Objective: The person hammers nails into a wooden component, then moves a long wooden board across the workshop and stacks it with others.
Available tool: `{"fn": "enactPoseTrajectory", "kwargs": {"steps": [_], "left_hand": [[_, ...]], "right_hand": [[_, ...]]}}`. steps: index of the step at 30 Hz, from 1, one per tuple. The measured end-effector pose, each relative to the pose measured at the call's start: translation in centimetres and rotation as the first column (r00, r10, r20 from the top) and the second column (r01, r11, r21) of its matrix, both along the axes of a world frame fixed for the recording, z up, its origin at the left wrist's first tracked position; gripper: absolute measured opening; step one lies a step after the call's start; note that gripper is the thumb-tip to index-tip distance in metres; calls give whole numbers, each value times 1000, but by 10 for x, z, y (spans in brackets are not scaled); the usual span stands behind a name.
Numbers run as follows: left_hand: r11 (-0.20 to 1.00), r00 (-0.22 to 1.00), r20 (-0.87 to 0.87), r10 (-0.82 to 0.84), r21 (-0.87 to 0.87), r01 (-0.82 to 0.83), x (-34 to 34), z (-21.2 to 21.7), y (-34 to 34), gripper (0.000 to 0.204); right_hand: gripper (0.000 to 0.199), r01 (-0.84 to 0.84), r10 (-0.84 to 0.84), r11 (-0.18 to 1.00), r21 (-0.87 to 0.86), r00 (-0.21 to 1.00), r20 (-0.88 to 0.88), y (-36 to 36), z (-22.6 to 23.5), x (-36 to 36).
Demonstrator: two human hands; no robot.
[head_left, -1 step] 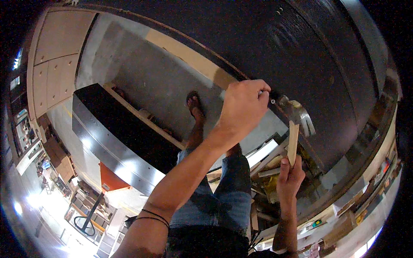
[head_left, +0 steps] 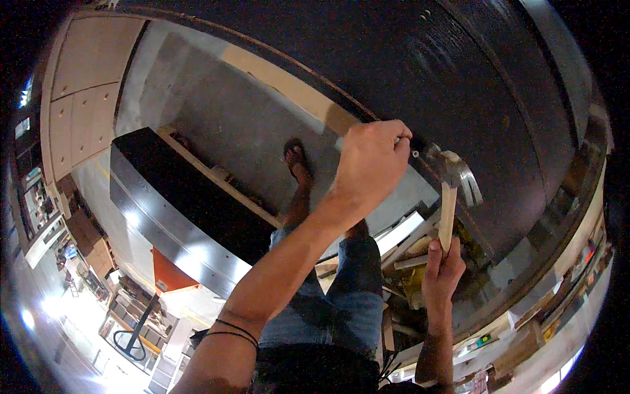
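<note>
Right of centre, my right hand grips the claw hammer; a stray swing could catch my curled left hand, contents unclear.

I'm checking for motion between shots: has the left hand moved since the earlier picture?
No: the left hand shows no clear shift in any direction against the dark panel.

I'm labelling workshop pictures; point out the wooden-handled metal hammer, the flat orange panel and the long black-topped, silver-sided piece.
Wooden-handled metal hammer (head_left: 447,213): head view, middle of its handle.
Flat orange panel (head_left: 170,273): head view, middle of its surface.
Long black-topped, silver-sided piece (head_left: 191,196): head view, middle of its black top.
</note>
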State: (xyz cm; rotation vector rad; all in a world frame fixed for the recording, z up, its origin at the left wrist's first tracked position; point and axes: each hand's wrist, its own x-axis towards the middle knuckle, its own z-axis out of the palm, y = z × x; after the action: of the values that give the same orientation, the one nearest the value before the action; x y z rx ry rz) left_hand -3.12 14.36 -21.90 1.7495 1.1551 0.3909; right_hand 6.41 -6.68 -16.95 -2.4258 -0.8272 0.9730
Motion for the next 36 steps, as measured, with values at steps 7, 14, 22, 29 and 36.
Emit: {"fn": "enactPoseTrajectory", "kwargs": {"steps": [7, 14, 22, 29, 36], "left_hand": [[999, 999, -42, -11, -46, 9, 1, 0, 4, 17], [886, 963, 100, 250, -424, -185, -22, 4, 5, 22], [452, 743, 221, 632, -883, -123, -77, 7, 5, 11], [422, 765, 193, 614, -900, -111, -91, 14, -5, 12], [431, 715, 279, 641, -902, -35, -97, 9, -8, 16]], "right_hand": [[21, 22, -21, 999, 40, 999, -23, 0, -2, 1], [23, -46, 39, 988, 144, 998, 53, 17, 7, -7], [19, -169, 168, 986, 1, 982, 88, 28, -1, -12], [18, -290, 176, 897, 334, 927, 332, 16, -3, -16], [22, -115, 76, 978, 176, 974, 215, 17, -7, -22]]}}
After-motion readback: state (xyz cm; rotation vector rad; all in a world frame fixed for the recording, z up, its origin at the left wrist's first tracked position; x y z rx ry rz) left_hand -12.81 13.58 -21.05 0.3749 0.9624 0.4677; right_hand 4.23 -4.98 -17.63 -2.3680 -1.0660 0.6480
